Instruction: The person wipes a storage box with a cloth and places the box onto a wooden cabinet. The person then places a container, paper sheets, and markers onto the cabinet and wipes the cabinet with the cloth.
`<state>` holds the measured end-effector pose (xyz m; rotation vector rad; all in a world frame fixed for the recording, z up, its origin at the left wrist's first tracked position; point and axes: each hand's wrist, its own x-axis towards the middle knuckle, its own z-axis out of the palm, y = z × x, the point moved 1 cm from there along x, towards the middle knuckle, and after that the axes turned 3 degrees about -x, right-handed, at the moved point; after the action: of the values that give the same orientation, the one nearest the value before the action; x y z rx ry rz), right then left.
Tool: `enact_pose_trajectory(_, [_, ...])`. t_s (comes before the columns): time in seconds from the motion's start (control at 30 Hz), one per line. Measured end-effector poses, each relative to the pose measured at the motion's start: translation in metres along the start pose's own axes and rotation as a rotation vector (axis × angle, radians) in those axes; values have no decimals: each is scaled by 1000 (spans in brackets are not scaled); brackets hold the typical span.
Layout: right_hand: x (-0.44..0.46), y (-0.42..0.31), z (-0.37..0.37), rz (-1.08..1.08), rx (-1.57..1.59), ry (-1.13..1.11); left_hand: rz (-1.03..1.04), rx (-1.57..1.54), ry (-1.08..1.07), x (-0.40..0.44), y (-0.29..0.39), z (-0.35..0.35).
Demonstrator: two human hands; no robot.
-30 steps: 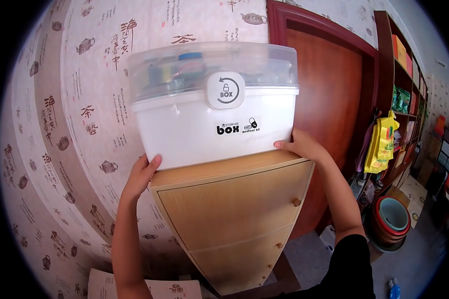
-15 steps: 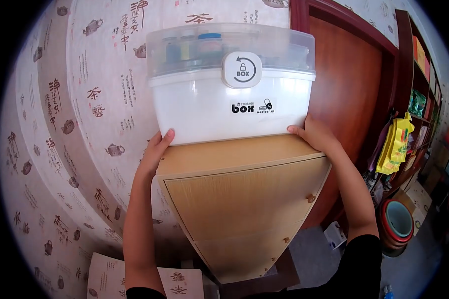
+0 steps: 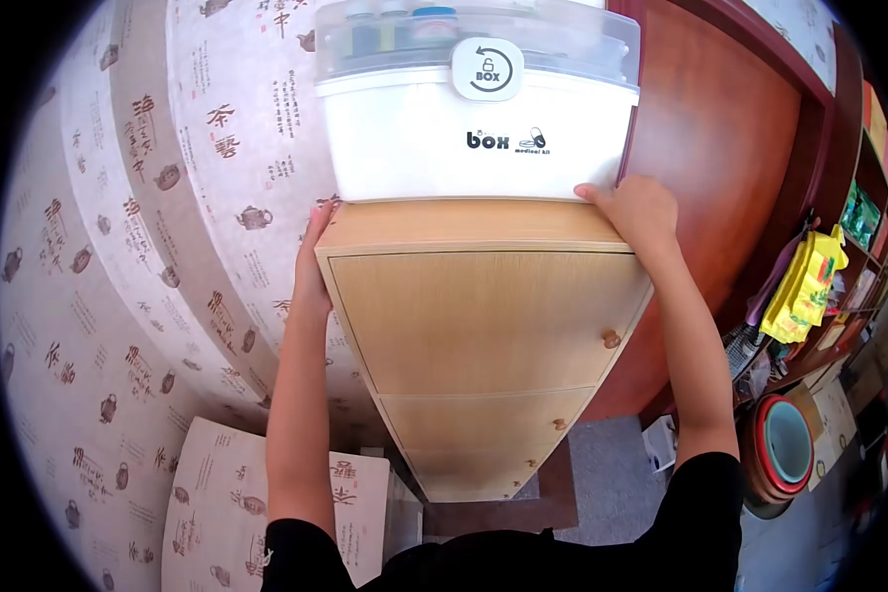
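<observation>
A white medical kit box [image 3: 405,138] with a clear lid and a round latch stands on top of a tall light-wood cabinet [image 3: 483,316]. Bottles show through the lid. At the box's lower left corner, my left hand [image 3: 314,252] lies along the cabinet's left side, its fingers partly hidden. My right hand [image 3: 641,209] is at the lower right corner, its thumb by the box front and its other fingers mostly hidden. Whether either hand grips anything cannot be made out.
Patterned wallpaper is on the left, with a low patterned block [image 3: 212,493] below. On the right are a red-brown door [image 3: 710,148], yellow bags [image 3: 807,286], shelves and stacked basins [image 3: 787,442].
The view has tilted down, so the box appears higher. My left hand has slid from the box's lower corner to the cabinet's side; my right hand stays near the right corner.
</observation>
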<state>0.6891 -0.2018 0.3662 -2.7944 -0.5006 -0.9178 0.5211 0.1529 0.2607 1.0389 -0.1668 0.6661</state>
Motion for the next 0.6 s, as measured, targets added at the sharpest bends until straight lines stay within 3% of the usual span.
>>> enact_pose_trajectory(0.07, [-11, -3, -1, -25, 27, 114, 226, 81, 201, -32, -1, -5])
enact_pose_trajectory(0.13, [-39, -22, -14, -8, 215, 251, 323, 183, 204, -72, 6, 1])
enact_pose_trajectory(0.2, [-64, -46, 8, -433, 567, 734, 415, 309, 201, -114, 12, 6])
enact_pose_trajectory(0.37, [-152, -138, 45, -844, 1221, 544, 382, 643, 437, -228, 20, -2])
enact_pose_trajectory(0.43, [-191, -179, 68, -890, 1925, 342, 330, 900, 442, -284, 33, 2])
enact_pose_trajectory(0.57, [-274, -238, 62, -1085, 2094, 84, 372, 1193, 799, -412, 62, 15])
enact_pose_trajectory(0.6, [-293, -250, 53, -1243, 2025, 54, 339, 1281, 877, -443, 70, 17])
